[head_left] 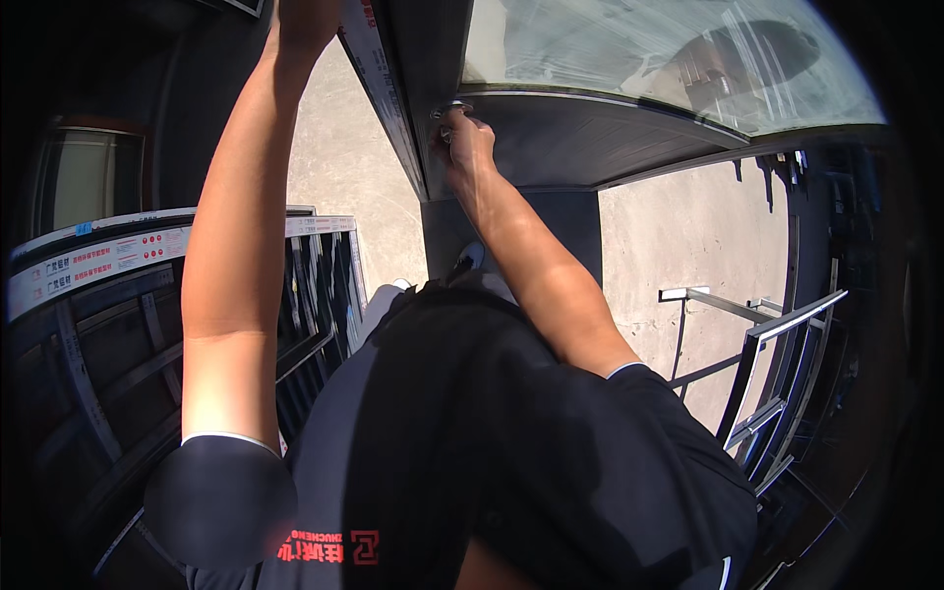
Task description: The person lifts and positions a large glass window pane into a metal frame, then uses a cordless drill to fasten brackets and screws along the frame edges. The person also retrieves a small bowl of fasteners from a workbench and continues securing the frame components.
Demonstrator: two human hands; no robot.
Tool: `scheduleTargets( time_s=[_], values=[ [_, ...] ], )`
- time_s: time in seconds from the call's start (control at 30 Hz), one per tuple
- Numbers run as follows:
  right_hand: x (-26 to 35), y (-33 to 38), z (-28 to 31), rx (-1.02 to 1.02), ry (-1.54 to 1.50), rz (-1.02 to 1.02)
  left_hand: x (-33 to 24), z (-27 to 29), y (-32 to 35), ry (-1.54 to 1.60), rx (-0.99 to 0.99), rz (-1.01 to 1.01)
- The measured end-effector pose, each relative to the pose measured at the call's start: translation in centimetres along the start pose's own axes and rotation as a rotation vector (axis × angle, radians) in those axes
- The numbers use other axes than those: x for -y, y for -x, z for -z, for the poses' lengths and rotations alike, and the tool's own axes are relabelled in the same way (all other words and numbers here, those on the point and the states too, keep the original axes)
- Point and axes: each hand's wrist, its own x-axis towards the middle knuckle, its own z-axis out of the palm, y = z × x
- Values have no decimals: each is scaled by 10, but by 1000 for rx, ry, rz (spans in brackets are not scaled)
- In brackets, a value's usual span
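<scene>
A dark door (536, 133) with a glass pane (610, 49) in its upper part stands before me. My right hand (468, 146) is closed at a small shiny metal handle (454, 105) near the door's left edge. The fingers hide most of that handle. Stretched far forward, my left hand (307, 22) is at the top of the view, beside the upper end of the door's edge, which bears a strip of printed protective film (379, 84). Its fingers are out of sight, so what it touches cannot be seen.
To my left lean several stacked metal frames (108, 261) with printed film. On the right, another metal frame (777, 329) juts out over the sunlit concrete floor (639, 246). My shoe (474, 256) is close to the door's foot.
</scene>
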Motion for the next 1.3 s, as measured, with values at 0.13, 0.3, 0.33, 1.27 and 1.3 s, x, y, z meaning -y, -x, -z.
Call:
scheduleTargets(
  time_s=[0.13, 0.3, 0.33, 1.27, 1.3],
  values=[
    [-5, -2, 1, -20, -26, -7, -14, 13, 15, -375, 49, 15],
    [-10, 0, 3, -24, -36, 51, -47, -27, 38, -681, 135, 58],
    [-11, 1, 6, -8, -38, 62, -52, -34, 37, -693, 155, 73],
    [-2, 21, 20, -192, 864, 478, -10, -1, 46, -732, 339, -35],
    [-2, 21, 20, -178, 870, 466, -11, 0, 45, -736, 343, -23]
  ],
)
